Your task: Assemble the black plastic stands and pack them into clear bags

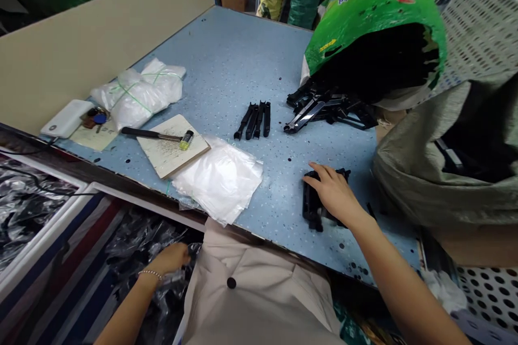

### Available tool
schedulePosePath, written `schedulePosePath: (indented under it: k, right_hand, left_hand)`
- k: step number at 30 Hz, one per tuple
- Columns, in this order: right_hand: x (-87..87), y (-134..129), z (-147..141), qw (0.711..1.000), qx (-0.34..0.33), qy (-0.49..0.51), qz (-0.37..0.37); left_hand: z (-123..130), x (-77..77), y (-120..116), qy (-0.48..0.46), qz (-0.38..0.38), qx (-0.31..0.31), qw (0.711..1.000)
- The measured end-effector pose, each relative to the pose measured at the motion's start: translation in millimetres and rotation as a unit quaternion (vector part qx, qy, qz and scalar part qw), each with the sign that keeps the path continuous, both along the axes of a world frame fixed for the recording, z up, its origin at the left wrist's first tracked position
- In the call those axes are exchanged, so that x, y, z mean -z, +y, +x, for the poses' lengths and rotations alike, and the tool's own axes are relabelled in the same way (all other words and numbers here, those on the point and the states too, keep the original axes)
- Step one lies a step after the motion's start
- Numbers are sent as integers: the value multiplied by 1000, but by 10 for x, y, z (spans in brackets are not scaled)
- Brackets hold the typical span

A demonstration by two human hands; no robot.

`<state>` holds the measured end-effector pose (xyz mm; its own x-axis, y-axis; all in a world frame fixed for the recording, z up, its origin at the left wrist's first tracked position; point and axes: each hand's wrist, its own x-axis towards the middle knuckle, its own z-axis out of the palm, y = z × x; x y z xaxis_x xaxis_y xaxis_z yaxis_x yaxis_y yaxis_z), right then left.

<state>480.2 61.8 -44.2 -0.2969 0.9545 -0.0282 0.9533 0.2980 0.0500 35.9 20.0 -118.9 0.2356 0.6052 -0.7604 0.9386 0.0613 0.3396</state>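
My right hand lies over a bunch of black plastic parts near the front right of the blue table, fingers stretched out across their tops. Low on the left, my left hand is down among clear bags of dark pieces; its fingers are blurred and partly hidden. Several slim black parts stand side by side mid-table. Behind my right hand, a loose heap of similar parts spills from a green sack. A stack of clear plastic bags sits at the table's front edge.
A hammer and a small bottle rest on a white board. Tied plastic bundles, keys and a white power bank are further left. An open woven sack stands at right.
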Motion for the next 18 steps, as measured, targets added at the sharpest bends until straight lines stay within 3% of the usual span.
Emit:
schedulePosePath:
  k: [3,6,9,11,14,16,18]
  right_hand:
    - [-46,57,-64,995,-72,43,-50]
    - [-61,67,-139,984,-84,110,-117]
    - [-87,18,-186,966,-32,199,-161]
    - [-111,-54,-196,941,22,279,-191]
    - [-104,-200,-239,857,116,433,-254]
    - [-53,-299,-328,760,176,547,-303]
    - [18,-378,-470,646,219,646,-344]
  left_hand:
    - [283,-356,184,-101,84,-19,991]
    - [686,-627,380,-188,317,-14,929]
    - [995,-664,575,-175,449,34,876]
    - [1060,-633,704,-192,432,10,881]
    - [996,-644,875,-240,332,-112,905]
    - [929,-696,952,-279,224,-176,917]
    - [893,-745,990,-316,127,-204,918]
